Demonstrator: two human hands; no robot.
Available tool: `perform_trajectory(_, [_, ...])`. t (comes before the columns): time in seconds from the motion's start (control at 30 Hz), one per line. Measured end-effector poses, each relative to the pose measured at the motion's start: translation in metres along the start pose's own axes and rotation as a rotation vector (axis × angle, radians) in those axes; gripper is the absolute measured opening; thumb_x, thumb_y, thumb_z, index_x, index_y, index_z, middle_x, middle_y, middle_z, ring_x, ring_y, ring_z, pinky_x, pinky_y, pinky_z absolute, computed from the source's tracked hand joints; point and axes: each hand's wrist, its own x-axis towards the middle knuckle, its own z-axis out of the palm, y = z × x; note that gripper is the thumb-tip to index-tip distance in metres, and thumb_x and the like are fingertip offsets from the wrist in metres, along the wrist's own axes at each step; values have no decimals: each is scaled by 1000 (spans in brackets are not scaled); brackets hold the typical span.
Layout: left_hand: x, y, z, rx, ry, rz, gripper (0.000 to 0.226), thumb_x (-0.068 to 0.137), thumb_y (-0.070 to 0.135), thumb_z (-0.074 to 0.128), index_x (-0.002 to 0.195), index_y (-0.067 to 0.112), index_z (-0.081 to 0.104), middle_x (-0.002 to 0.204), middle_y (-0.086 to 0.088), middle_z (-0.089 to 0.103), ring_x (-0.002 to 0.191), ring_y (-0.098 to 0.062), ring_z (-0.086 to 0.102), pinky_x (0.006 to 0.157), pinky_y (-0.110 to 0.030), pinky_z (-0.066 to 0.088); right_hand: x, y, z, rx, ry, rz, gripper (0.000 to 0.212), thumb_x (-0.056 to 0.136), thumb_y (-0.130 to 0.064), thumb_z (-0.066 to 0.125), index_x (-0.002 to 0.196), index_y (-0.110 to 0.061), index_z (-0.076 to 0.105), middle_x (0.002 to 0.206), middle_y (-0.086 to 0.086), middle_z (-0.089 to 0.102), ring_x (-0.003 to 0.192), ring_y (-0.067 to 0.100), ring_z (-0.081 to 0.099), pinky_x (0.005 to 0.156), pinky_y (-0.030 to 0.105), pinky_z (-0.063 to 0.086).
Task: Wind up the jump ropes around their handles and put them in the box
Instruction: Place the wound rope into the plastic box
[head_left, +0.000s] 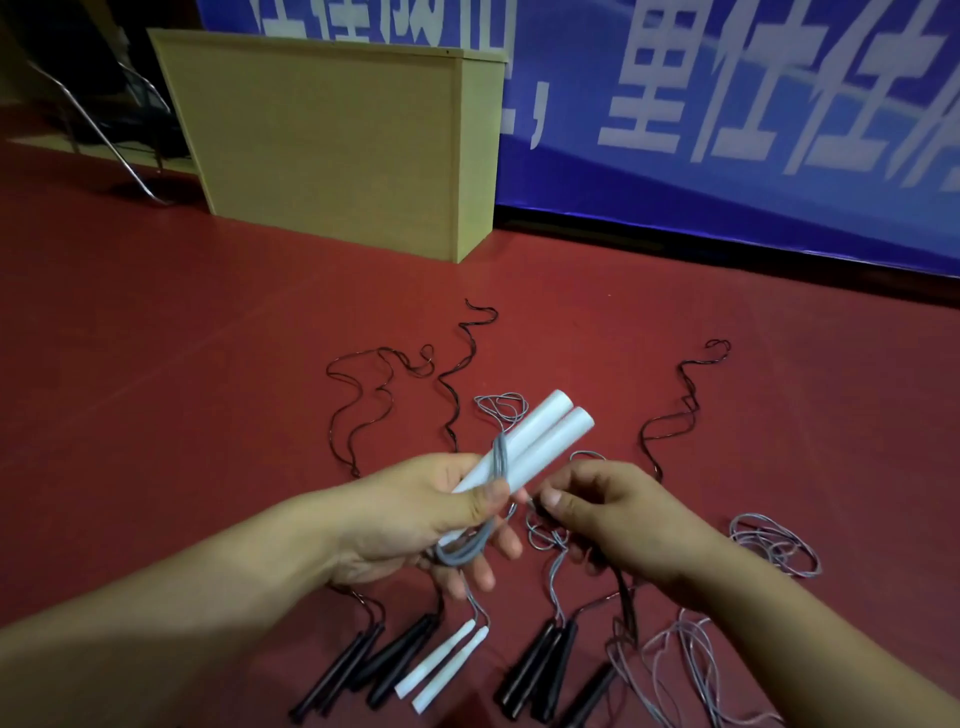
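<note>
Left hand (415, 512) wraps the paired white handles (524, 441) above the floor, right hand (597, 512) pinches the thin grey cord (540, 535); I judge it light, springy, tangle-prone, best pinched near the handles.

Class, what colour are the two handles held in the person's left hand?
White, seen in the head view: the held handles in the left hand carry a grey cord.

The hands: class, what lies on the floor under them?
Under the left hand and right hand, black-handled ropes and a second white pair show on the red floor. The hands and forearms cover anything directly beneath them.
</note>
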Motion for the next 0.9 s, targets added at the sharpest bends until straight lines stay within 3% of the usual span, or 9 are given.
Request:
perform_trajectory(0.07, [3, 11, -6, 4, 126, 5, 31, 90, 40, 54, 109, 15, 57, 75, -5, 69, 55, -17, 64, 41, -22, 45, -2, -3, 4, 15, -66, 5, 9, 96, -18, 60, 102, -14, 66, 69, -2, 58, 52, 14, 49, 50, 27, 45])
perform_trajectory(0.17, [9, -3, -11, 59, 261, 35, 26, 99, 33, 50, 112, 11, 57, 68, -2, 69, 54, -17, 65, 39, -21, 40, -5, -4, 8, -41, -131, 35, 24, 93, -23, 64, 116, -32, 63, 66, -8, 57, 58, 11, 47, 55, 24, 46])
perform_trajectory(0.27, [13, -5, -17, 59, 344, 43, 21, 101, 27, 49, 109, 10, 58, 65, -2, 68, 53, -17, 65, 39, -21, 39, -5, -3, 9, -99, -80, 32, 29, 93, -27, 64, 119, -41, 60, 68, -12, 55, 55, 0, 48, 56, 14, 44])
perform_trajectory(0.4, [13, -9, -22, 13, 394, 49, 24, 99, 29, 52, 108, 9, 61, 66, -4, 69, 63, -19, 69, 51, -25, 51, 3, 3, 8, -178, 50, 1, 15, 94, -26, 63, 107, -31, 69, 81, -11, 67, 59, -7, 53, 57, 10, 41])
perform_trajectory(0.47, [14, -12, -28, 65, 462, 58, 22, 100, 27, 52, 107, 9, 62, 68, -4, 72, 65, -16, 70, 57, -23, 52, 4, 4, 9, -196, 92, 2, 9, 94, -26, 62, 95, -24, 71, 74, -11, 63, 53, -6, 48, 53, 11, 39])
perform_trajectory(0.6, [16, -15, -33, 124, 544, 61, 20, 102, 27, 50, 105, 12, 62, 70, -1, 74, 66, -10, 69, 59, -23, 52, 2, -1, 13, -337, 43, -6, 22, 94, -33, 60, 75, -22, 62, 60, -10, 54, 43, -3, 43, 47, 12, 33])
perform_trajectory(0.77, [19, -21, -34, 171, 539, -13, 17, 101, 29, 52, 106, 16, 62, 81, -6, 76, 69, -15, 73, 58, -25, 51, -5, -12, 26, -539, -64, -181, 13, 91, -36, 62, 80, -30, 56, 66, -12, 52, 59, -1, 46, 58, 14, 36])
perform_trajectory(0.9, [22, -33, -36, 436, 498, -18, 16, 99, 23, 58, 95, 11, 68, 69, -2, 68, 51, -6, 60, 50, -18, 43, -10, -19, 32, -528, -70, -317, 18, 93, -30, 59, 80, -19, 55, 66, -7, 48, 60, 5, 41, 56, 15, 35])
